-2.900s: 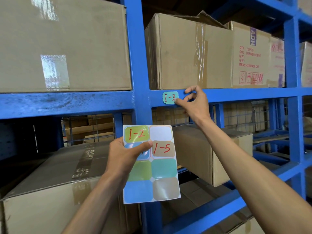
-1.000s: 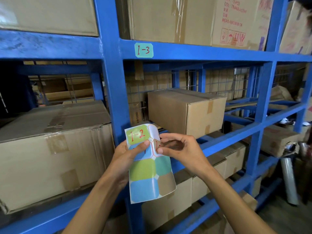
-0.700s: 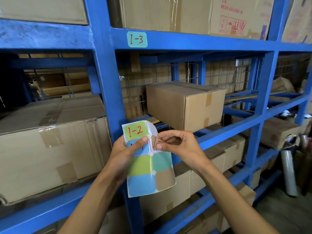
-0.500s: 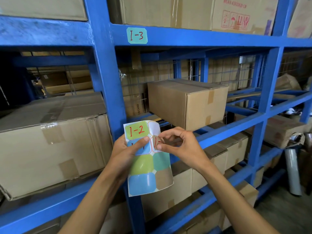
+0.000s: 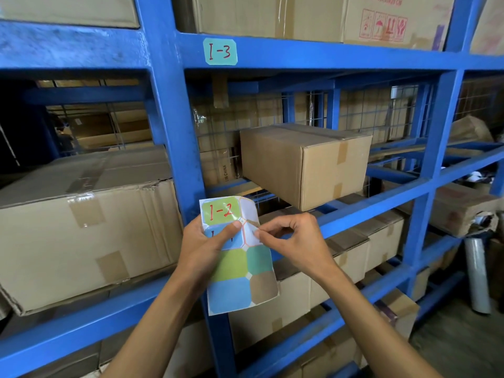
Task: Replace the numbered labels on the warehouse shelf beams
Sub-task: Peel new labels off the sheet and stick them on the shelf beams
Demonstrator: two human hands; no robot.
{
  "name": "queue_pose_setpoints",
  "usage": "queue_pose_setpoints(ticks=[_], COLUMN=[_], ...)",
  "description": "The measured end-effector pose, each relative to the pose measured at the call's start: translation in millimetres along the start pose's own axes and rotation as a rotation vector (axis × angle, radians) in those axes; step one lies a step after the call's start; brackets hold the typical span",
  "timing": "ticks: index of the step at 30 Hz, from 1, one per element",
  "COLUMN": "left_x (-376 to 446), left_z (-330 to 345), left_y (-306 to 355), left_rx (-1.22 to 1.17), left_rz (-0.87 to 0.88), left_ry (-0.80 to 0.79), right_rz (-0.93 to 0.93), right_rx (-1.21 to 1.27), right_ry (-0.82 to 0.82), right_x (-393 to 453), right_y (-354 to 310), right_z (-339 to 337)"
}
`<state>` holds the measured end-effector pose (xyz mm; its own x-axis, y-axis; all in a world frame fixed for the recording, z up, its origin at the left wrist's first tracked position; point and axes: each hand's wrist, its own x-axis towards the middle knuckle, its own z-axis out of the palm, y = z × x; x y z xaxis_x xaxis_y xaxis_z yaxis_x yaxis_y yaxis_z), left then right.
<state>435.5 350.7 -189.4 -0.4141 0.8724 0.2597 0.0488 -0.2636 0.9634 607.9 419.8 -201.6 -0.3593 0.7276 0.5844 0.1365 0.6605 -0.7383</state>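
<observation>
Left hand (image 5: 203,248): grips sticker sheet (image 5: 240,257), thumb pressed on it.
Right hand (image 5: 293,241): fingertips pinching a sticker on the sheet.
Beam (image 5: 327,54): label (image 5: 220,51) "1-3".

"I-3" label (image 5: 220,52) on beam (image 5: 327,54), "I-2" on sheet (image 5: 240,268)
</observation>
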Motion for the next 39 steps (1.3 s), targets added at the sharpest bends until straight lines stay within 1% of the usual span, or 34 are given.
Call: queue_pose_setpoints(ticks=[2, 7, 14, 21, 27, 31, 36, 39], left_x=[-1.5, -6.9, -9.7, -12.8, -14.0, -17.6, -22.1, -23.5], left_z=[-0.2, -0.6, -9.3, -15.2, -25.9, -32.0, -38.8, -42.0], left_y=[-6.3, -23.9, -43.2, -47.6, -53.5, -60.7, -71.5, -75.3], left_rx=[0.038, 0.059, 0.049, 0.029, 0.024, 0.098, 0.124, 0.106], left_rz=[0.015, -0.013, -0.108, -0.181, -0.201, -0.186, -0.217, -0.226], left_ry=[0.028, 0.08, 0.131, 0.163, 0.188, 0.174, 0.189, 0.213], right_rz=[0.035, 0.2, 0.36, 0.459, 0.555, 0.601, 0.652, 0.619], right_rx=[0.026, 0.264, 0.454, 0.644, 0.826, 0.831, 0.953, 0.962], right_ry=[0.035, 0.086, 0.177, 0.261, 0.34, 0.394, 0.351, 0.328], right_x=[-4.5, -17.7, -28.8, -34.4, -41.0, -47.9, -54.2, -55.0], right_y=[5.1, 20.9, 32.4, 44.5, 58.3, 71.7, 78.1, 78.3], right_z=[4.6, 16.6, 29.0, 41.7, 42.0, 46.8, 58.6, 61.4])
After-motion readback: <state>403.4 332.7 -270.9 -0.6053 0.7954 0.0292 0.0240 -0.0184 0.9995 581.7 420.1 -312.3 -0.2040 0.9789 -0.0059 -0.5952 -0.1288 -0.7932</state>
